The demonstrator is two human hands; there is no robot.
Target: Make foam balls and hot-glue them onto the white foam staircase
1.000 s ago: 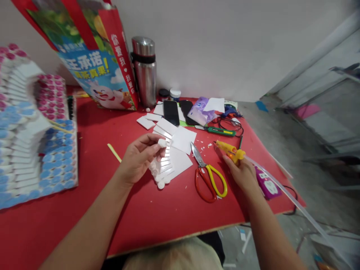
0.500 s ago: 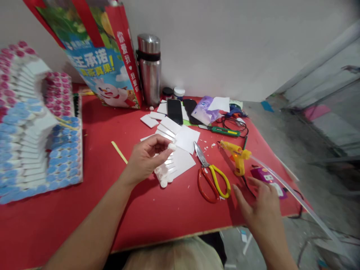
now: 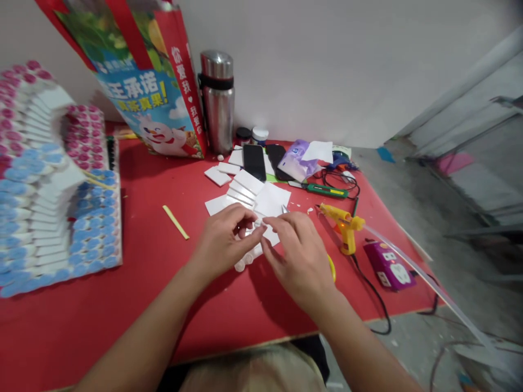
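Note:
My left hand (image 3: pixel 226 239) pinches a small white rounded piece (image 3: pixel 257 222) between thumb and fingertips, over the middle of the red table (image 3: pixel 220 316). From the other side my right hand (image 3: pixel 300 256) meets it, its thumb and fingers closed on the same piece. Below them lies a fan of white stepped boards (image 3: pixel 245 188) with white round pieces (image 3: pixel 244 262) along its near edge, partly hidden by the hands. Scissors lie beneath my right hand; only the tip and a yellow handle (image 3: pixel 332 268) show. A yellow glue gun (image 3: pixel 347 234) with a long clear stick stands to the right.
A purple box (image 3: pixel 390 267) sits by the right edge. Behind are a green cutter (image 3: pixel 327 190), phones (image 3: pixel 254 162), a purple packet (image 3: pixel 300 160), a steel flask (image 3: pixel 218 103) and a printed bag (image 3: pixel 143 81). Blue and pink stair models (image 3: pixel 53 207) stand left; a yellow strip (image 3: pixel 175 222) lies nearby.
My right hand has moved left from beside the glue gun to the white piece and closed on it. My left hand has shifted slightly right and down with the piece.

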